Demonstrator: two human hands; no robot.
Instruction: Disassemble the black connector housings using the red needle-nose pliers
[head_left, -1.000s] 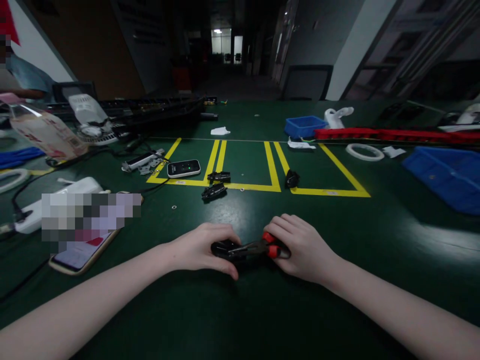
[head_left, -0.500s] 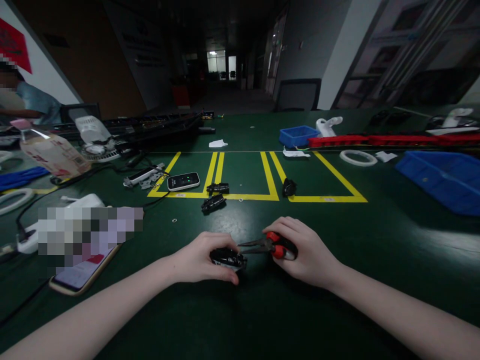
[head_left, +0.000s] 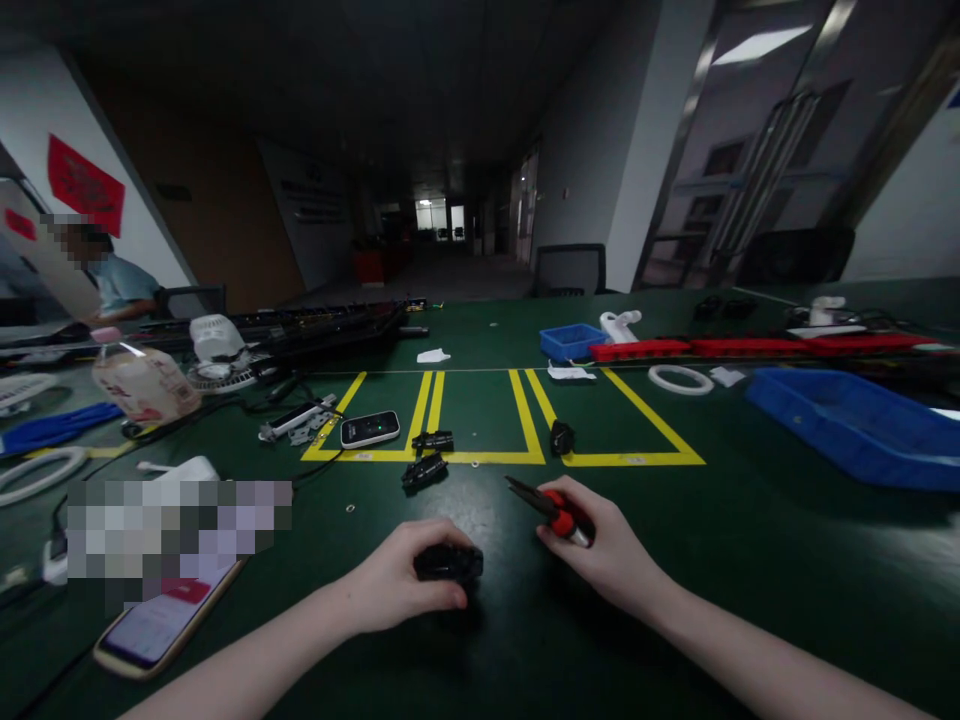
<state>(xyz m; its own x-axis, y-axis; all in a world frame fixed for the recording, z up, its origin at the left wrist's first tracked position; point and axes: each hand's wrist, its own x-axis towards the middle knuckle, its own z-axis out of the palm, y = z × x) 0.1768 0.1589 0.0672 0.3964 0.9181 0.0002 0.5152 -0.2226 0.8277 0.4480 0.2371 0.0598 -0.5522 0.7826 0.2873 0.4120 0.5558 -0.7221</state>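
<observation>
My left hand (head_left: 409,572) grips a small black plastic part (head_left: 454,564) between thumb and fingers, low over the green table (head_left: 360,680). To the right, my right hand (head_left: 600,535) is wrapped round red-and-black handled pliers (head_left: 559,515); their dark jaws point left and away from me, apart from the part. Beyond my hands lie two similar black parts, one piece (head_left: 425,470) just in front of the other (head_left: 433,440). A further dark piece (head_left: 562,438) rests by the yellow tape at the right. A small ring (head_left: 350,508) lies left of centre.
At the left are a phone (head_left: 165,625), a bottle (head_left: 142,380), blue gloves (head_left: 56,428) and cables. A black-faced device (head_left: 370,429) sits within yellow tape. Blue bins (head_left: 855,430) and a long red strip (head_left: 720,347) are at the right. A person (head_left: 124,280) sits far left.
My right hand has drawn the pliers away from the black part, and their jaws now angle upward. My left hand still holds the part. The camera view has tilted up.
</observation>
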